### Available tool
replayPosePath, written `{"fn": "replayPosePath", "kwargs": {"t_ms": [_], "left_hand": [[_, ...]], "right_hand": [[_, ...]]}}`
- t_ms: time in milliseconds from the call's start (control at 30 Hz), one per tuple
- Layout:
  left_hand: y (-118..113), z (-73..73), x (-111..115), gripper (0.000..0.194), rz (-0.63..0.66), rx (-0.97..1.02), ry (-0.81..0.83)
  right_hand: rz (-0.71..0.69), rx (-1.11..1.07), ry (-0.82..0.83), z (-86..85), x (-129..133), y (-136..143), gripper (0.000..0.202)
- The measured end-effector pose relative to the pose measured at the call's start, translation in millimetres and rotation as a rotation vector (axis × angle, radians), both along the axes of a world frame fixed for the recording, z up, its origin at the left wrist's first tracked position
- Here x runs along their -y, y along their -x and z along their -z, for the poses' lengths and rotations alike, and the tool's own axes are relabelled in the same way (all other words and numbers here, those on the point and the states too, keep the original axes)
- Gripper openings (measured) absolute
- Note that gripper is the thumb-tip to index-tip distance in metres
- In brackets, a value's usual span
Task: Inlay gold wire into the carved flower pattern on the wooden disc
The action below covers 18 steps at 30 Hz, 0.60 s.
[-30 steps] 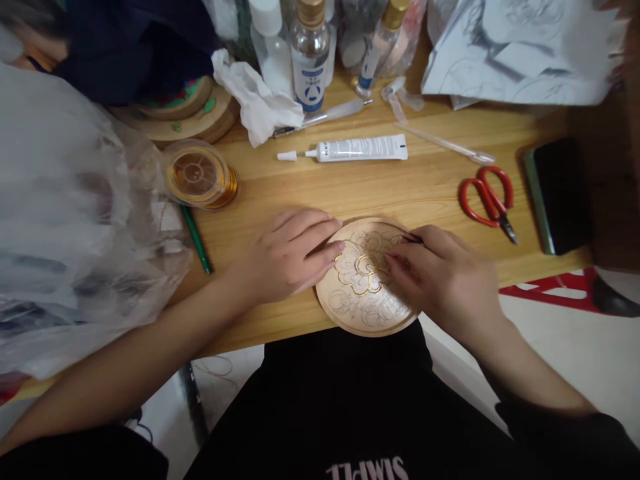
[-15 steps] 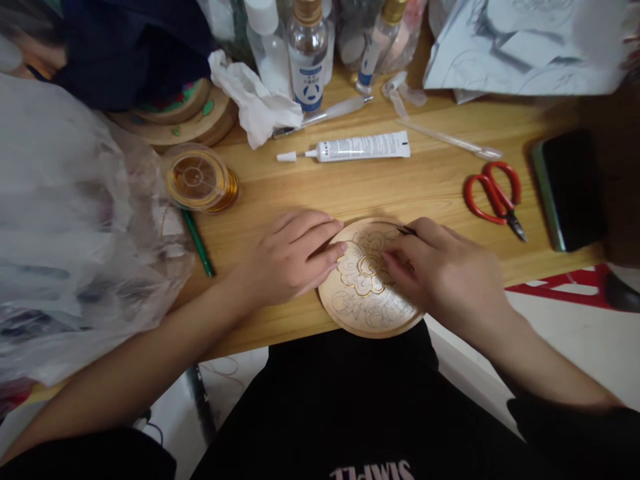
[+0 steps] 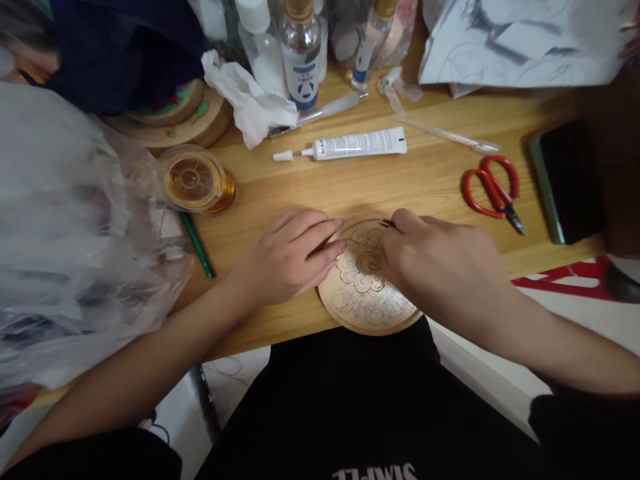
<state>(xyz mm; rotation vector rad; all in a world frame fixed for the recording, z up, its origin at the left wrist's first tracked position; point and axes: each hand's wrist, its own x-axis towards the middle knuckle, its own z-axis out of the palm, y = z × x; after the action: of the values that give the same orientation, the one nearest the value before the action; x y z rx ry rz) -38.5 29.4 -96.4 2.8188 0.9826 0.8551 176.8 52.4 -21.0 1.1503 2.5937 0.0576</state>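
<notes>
A round wooden disc (image 3: 360, 310) with a pencilled flower pattern lies at the table's front edge. Gold wire (image 3: 359, 288) follows part of the flower's outline. My left hand (image 3: 295, 257) rests at the disc's left rim, fingers apart, fingertips on its surface. Over the disc's right side, my right hand (image 3: 433, 257) is closed round a thin dark tool (image 3: 387, 223), only whose end shows by the index finger. The tool's other end and the right fingertips are hidden behind the hand.
Red-handled scissors (image 3: 493, 190) and a phone (image 3: 567, 183) lie to the right. Behind are a white glue tube (image 3: 357, 144), crumpled tissue (image 3: 247, 100) and bottles (image 3: 303, 63). A gold wire spool (image 3: 197, 180), green pencil (image 3: 197, 245) and plastic bag (image 3: 75, 233) are on the left.
My right hand has shifted slightly left and turned over the disc, covering more of the pattern's right side. The dark tool's end has moved left. My left hand stays in place.
</notes>
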Motion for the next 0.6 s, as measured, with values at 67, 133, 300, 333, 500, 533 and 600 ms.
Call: {"fn": "replayPosePath", "kwargs": {"t_ms": [67,133,300,333,500,533,600], "left_hand": [[0,0.0,0,0.018,0.006,0.001,0.003],[0,-0.2,0,0.019,0.012,-0.011,-0.011],[-1,-1.1,0,0.017,-0.011,-0.029,-0.037],[-2,-1.5,0,0.016,-0.018,-0.029,-0.034],[-2,-3.6,-2,0.012,-0.028,-0.046,-0.038],[-3,-3.8,-2,0.012,-0.024,-0.044,-0.048],[-3,-3.8,-2,0.012,-0.021,-0.037,-0.057]], "right_hand": [[0.038,-0.007,-0.002,-0.6,-1,0,0.022],[0.078,-0.022,0.012,-0.8,-1,-2,0.02],[0.22,-0.044,0.123,-0.9,-3,-8,0.017],[0.244,-0.047,0.146,-0.5,-3,-9,0.017],[0.307,-0.174,0.206,2.8,-2,-18,0.016],[0.314,-0.216,0.22,3.2,-2,-20,0.017],[0.32,-0.288,0.241,3.7,-1,-25,0.019]]}}
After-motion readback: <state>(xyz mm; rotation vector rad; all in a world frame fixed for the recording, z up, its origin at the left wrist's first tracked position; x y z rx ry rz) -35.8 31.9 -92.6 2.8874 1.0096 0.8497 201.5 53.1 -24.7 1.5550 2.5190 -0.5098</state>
